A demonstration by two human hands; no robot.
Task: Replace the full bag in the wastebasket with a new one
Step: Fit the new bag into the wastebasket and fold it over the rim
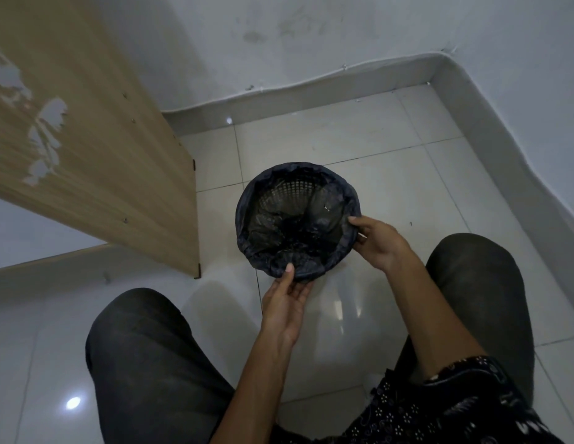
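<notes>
A round mesh wastebasket (289,190) stands on the tiled floor in the room's corner. A thin black bag (273,261) lines it, folded over the rim all the way round, and the mesh shows through the plastic inside. My left hand (287,294) pinches the bag's folded edge at the near rim, thumb on top. My right hand (377,241) grips the folded edge at the right rim. The bag's bottom is dark and its contents cannot be made out.
A wooden furniture panel (96,149) with peeling patches stands upright close to the basket's left. White walls and a grey skirting (311,94) close off the corner behind and to the right. My two knees (148,354) flank the glossy floor tiles (340,315) in front of the basket.
</notes>
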